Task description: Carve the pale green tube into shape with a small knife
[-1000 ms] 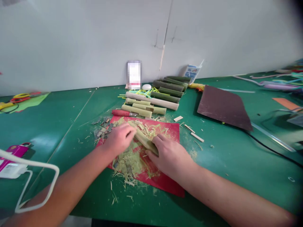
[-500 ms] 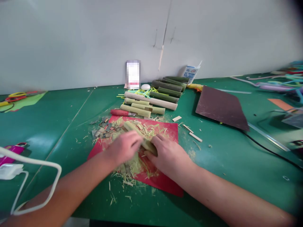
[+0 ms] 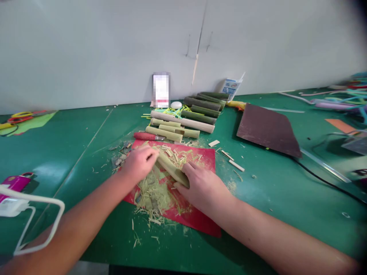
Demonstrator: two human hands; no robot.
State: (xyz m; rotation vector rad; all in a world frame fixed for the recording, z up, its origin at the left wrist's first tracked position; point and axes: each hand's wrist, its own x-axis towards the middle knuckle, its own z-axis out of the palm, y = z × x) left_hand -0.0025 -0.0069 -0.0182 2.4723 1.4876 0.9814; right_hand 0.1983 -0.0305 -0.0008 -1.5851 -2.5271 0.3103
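Observation:
A pale, peeled piece of bamboo point(image 3: 171, 168) lies slantwise over a red sheet point(image 3: 205, 160), with a hollow cut in its upper side. My right hand point(image 3: 199, 185) is closed round its near end. At its far end my left hand point(image 3: 139, 164) is closed, knuckles up, against the bamboo; whatever may be in its fingers is hidden. Shavings and pale green dust point(image 3: 151, 191) cover much of the sheet. A red-handled knife point(image 3: 145, 136) lies just beyond the sheet, its short blade pointing right.
Behind the sheet lie several bamboo pieces point(image 3: 182, 121), pale and dark green. A dark brown board point(image 3: 268, 130) lies at the right, with a black cable point(image 3: 323, 181) near it. A white cable point(image 3: 61, 214) loops over my left forearm. A phone point(image 3: 161, 89) leans against the wall.
My left hand has slid away and to the left along the bamboo, from its middle to its far end. My right hand keeps its hold, almost unmoved.

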